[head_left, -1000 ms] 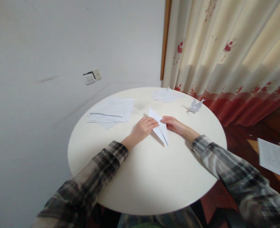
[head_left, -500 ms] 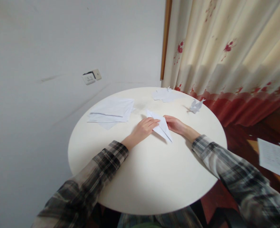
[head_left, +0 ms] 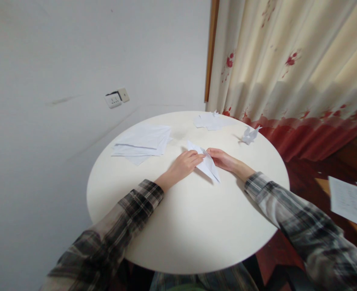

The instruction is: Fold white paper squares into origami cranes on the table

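Note:
A white sheet of folded paper (head_left: 208, 167), creased into a long pointed shape, is held between my hands above the round white table (head_left: 178, 226). From the left, my left hand (head_left: 185, 165) grips it, with the fingers over its upper face. At its right edge my right hand (head_left: 222, 158) pinches the paper, the fingertips meeting near its middle fold. One point of the paper aims toward me and another points away. Parts of the fingers are hidden by the paper.
A stack of white paper (head_left: 143, 139) lies at the table's left. Toward the back are more paper pieces (head_left: 210, 121), and a folded paper figure (head_left: 250, 135) stands at the right. Beyond them hangs a curtain (head_left: 287, 72); printed sheets (head_left: 349, 202) lie lower right.
My right hand's fingertips have shifted slightly left, onto the paper's fold, closer to my left fingers. The paper's near right flap looks slightly more raised. Everything else stays put.

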`<state>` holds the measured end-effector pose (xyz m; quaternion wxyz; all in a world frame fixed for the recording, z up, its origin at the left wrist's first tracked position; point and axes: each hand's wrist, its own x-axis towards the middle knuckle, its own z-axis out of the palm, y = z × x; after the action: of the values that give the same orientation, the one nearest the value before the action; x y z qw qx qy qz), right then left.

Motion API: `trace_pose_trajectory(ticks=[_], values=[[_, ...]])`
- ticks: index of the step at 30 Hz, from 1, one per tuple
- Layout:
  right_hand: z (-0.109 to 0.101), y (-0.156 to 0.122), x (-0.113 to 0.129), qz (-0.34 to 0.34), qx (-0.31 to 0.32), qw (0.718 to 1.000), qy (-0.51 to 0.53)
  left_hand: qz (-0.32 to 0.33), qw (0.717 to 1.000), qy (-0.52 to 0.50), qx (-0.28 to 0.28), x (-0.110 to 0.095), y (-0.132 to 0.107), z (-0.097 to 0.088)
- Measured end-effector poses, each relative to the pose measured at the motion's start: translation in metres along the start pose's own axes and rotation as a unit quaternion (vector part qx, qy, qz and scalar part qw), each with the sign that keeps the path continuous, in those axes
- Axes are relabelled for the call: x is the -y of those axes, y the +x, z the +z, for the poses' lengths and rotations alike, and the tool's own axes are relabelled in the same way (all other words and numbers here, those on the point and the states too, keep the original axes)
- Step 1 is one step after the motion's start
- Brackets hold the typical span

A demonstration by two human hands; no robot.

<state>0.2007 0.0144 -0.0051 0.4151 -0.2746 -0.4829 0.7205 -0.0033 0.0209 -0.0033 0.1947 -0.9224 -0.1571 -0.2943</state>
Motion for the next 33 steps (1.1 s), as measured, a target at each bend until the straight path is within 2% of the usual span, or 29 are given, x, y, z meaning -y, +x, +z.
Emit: trace_pose_trajectory(ticks=[7, 13, 18, 23, 28, 33], values=[[0.0053, -0.0033, 0.0041, -0.005, 0.007, 0.999, -0.053, 0.015, 1.000, 0.014, -0.022, -0.0018, -0.0006, -0.0020], [0.0049, -0.0033, 0.0034, -0.009, 0.010, 0.996, -0.093, 0.007, 0.997, 0.037, -0.064, -0.0042, -0.0016, -0.0023], [0.0064, -0.0039, 0.0026, -0.017, 0.009, 0.995, -0.101, 0.008, 0.997, 0.036, -0.072, -0.0046, -0.0019, -0.0016], [0.0073, -0.0020, 0.0039, -0.059, -0.036, 0.995, -0.079, -0.042, 0.995, 0.035, -0.084, -0.0038, -0.0025, -0.0028], [0.0058, 0.0002, 0.0044, -0.047, -0.059, 0.994, -0.078, -0.113, 0.989, 0.044, -0.082, -0.0033, -0.0020, -0.0038], [0.0055, 0.0006, 0.0043, -0.066, -0.102, 0.989, -0.081, -0.131, 0.987, 0.037, -0.082, -0.0032, -0.0008, -0.0043]])
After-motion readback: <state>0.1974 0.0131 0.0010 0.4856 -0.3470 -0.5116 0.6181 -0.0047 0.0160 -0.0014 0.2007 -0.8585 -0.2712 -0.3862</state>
